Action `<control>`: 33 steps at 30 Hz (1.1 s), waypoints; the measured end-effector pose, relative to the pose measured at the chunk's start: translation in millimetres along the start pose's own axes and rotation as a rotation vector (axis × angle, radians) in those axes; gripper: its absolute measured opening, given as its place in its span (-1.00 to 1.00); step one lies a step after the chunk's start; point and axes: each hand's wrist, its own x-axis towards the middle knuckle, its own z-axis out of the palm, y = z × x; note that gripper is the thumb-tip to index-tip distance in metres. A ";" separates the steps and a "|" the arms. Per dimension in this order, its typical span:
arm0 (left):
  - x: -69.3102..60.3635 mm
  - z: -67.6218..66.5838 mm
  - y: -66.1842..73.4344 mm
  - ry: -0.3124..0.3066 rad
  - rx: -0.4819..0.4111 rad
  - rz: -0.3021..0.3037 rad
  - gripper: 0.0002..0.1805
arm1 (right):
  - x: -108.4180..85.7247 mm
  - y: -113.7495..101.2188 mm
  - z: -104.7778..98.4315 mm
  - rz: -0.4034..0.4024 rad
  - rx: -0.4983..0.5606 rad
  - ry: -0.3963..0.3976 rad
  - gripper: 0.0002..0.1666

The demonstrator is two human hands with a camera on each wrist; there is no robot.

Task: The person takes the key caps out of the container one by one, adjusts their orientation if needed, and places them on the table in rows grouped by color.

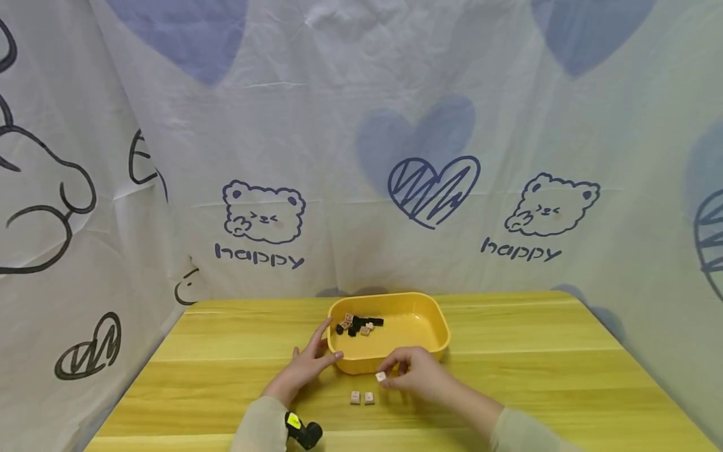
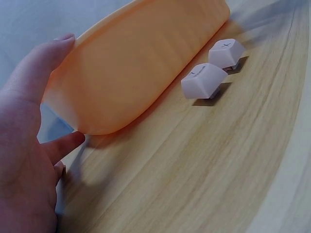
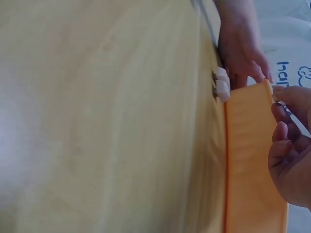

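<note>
My right hand pinches a white keycap between thumb and finger, just off the front wall of the yellow plastic basin. My left hand rests against the basin's left end, fingers spread, the thumb touching its rim. On the table in front of the basin, two white keycaps sit side by side: a left one with small dark print and a right one marked with what looks like an X. In the right wrist view the pinched keycap is mostly hidden by the fingers.
Inside the basin, at its left end, lies a small pile of black pieces and several light brown keycaps. The wooden table ends at a white printed curtain behind. A black strap device is worn at the left wrist.
</note>
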 end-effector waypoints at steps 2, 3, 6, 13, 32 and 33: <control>-0.2 0.2 0.6 -0.002 0.001 0.006 -0.10 | -3.1 1.1 2.0 0.014 0.005 -0.006 -0.81; -0.5 0.3 1.1 -0.002 0.003 0.008 -0.10 | -4.6 1.8 3.1 0.018 0.009 -0.010 -0.81; -0.9 0.0 1.4 -0.002 0.006 0.005 -0.10 | -7.9 4.4 7.2 0.029 0.023 -0.020 -0.83; 0.0 -0.1 1.0 0.002 0.001 -0.002 -0.10 | -9.6 13.4 14.3 0.059 0.004 -0.026 -0.83; 0.2 -0.7 0.0 -0.002 0.016 -0.009 -0.12 | -3.5 30.3 26.3 0.038 -0.004 -0.051 -0.82; 0.3 -0.6 -0.1 -0.002 0.014 -0.009 -0.11 | -3.2 30.3 26.6 0.033 -0.012 -0.048 -0.82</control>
